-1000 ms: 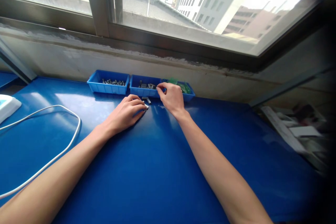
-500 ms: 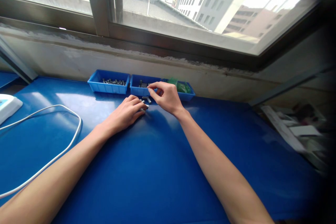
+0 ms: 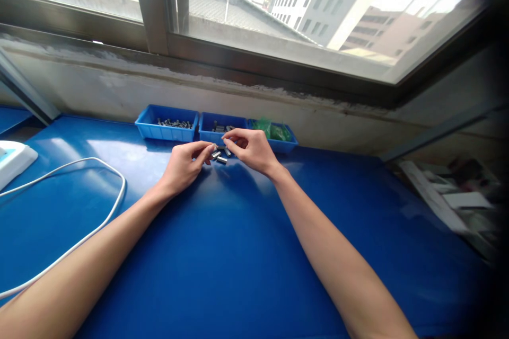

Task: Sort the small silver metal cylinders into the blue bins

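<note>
Your left hand (image 3: 183, 167) and right hand (image 3: 254, 150), nearly touching, before the middle blue bin (image 3: 208, 135)
Both curl inward, thumb near forefinger — whether they grip anything, I cannot tell — and loose metal pieces (image 3: 221, 160) lie on the table (image 3: 238, 233) just in front of that bin.

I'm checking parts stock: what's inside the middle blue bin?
Small metallic pieces lie in the middle blue bin. Its near side hides the lowest part, and the right hand covers its right front, so anything behind these cannot be seen.
</note>
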### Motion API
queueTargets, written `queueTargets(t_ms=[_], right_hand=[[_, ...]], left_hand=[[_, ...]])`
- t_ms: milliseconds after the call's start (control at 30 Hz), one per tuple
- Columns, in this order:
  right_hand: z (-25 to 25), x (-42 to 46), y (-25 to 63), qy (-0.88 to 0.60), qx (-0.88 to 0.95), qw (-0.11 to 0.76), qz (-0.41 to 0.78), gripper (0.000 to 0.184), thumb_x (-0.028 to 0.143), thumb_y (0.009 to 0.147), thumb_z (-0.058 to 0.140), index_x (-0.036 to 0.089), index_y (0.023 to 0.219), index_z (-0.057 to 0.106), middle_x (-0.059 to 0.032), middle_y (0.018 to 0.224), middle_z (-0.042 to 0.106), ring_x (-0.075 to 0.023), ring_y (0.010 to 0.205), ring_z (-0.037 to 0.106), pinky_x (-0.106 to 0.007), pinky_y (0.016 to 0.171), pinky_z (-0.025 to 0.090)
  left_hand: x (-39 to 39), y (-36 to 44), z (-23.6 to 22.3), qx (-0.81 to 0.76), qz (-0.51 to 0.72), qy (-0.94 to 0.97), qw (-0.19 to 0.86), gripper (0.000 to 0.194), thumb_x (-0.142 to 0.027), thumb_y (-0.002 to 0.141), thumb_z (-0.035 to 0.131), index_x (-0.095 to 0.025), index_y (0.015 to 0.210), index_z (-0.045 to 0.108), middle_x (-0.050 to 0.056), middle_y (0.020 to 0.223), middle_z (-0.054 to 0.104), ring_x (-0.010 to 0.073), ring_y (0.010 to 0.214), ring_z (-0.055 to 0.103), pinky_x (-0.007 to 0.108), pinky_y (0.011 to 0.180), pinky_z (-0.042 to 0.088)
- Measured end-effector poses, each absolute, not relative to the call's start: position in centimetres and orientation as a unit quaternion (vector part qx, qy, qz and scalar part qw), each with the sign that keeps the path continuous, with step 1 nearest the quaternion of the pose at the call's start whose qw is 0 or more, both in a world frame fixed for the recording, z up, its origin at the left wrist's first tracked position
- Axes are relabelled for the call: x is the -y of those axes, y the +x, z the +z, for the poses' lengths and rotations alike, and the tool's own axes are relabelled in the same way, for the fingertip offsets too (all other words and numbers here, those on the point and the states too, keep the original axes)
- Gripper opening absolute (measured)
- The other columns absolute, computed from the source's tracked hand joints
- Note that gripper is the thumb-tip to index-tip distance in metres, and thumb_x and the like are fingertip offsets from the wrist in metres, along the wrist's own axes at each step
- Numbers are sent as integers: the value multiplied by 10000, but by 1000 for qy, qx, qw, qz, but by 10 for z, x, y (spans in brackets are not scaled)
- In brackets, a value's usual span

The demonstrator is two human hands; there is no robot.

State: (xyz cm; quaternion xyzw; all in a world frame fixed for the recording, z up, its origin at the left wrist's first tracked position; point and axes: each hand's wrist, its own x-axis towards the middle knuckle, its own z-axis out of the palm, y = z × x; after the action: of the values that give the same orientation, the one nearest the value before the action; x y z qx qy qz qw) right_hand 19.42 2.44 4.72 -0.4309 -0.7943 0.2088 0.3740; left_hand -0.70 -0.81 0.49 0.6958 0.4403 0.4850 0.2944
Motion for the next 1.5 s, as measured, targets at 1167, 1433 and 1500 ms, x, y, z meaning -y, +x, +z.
queueTargets(t_ms=[1167,1433,1500], right_hand=[[38,-40,208,-535,725,427,72,185,299,845,687,189,944,798,-39,857,788,-173,644,674,-297,719,529],[38,-39,207,-520,730,436,84,207,299,866,646,187,964,790,-34,867,784,-153,618,655,-274,683,523],[39,-38,207,-508,735,441,88,214,303,874,633,185,966,786,-33,865,779,-146,613,647,-268,670,518]], left_hand=[[10,-8,-3,-359,265,892,71,326,-316,1007,503,-238,1258,696,52,1273,717,339,1407,424,542,1113,397],[4,-8,-9,-312,313,892,94,295,-316,1019,502,-197,1170,726,99,1097,738,246,1097,627,380,975,524],[5,-7,-9,-327,324,881,107,312,-327,1027,485,-200,1197,713,97,1120,729,227,1046,662,356,947,536]])
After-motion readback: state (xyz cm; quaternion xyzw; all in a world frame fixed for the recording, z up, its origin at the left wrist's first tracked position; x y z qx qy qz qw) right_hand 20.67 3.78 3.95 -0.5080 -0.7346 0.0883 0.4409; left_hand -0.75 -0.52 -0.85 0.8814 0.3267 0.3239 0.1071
